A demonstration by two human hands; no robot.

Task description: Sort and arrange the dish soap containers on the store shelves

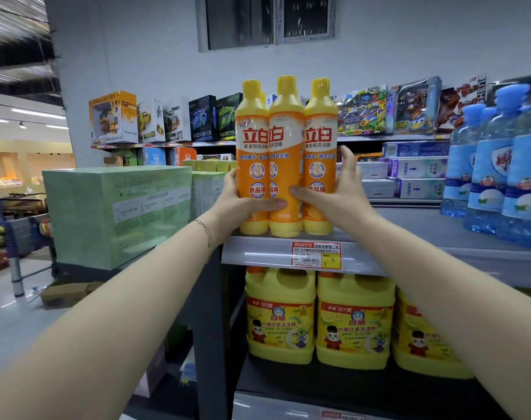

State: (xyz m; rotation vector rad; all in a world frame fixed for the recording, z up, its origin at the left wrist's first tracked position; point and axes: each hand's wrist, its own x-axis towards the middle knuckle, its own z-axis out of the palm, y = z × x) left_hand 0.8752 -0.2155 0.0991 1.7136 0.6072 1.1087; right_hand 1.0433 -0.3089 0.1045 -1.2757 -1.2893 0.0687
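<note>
Three tall orange dish soap bottles (pixel 285 153) with yellow caps stand side by side at the left front corner of the grey upper shelf (pixel 425 225); more caps show behind them. My left hand (pixel 243 204) wraps the left side of the group, thumb across the front. My right hand (pixel 334 192) clasps the right side, fingers up along the right bottle. Both hands press the bottles together between them. On the shelf below stand large yellow dish soap jugs (pixel 280 316) in a row.
Blue water bottles (pixel 494 165) crowd the upper shelf's right end. A price tag (pixel 315 255) hangs on the shelf edge. Green cartons (pixel 115 213) sit to the left on another stand. Toy boxes (pixel 388 110) and toothpaste boxes (pixel 415 174) fill the back shelves.
</note>
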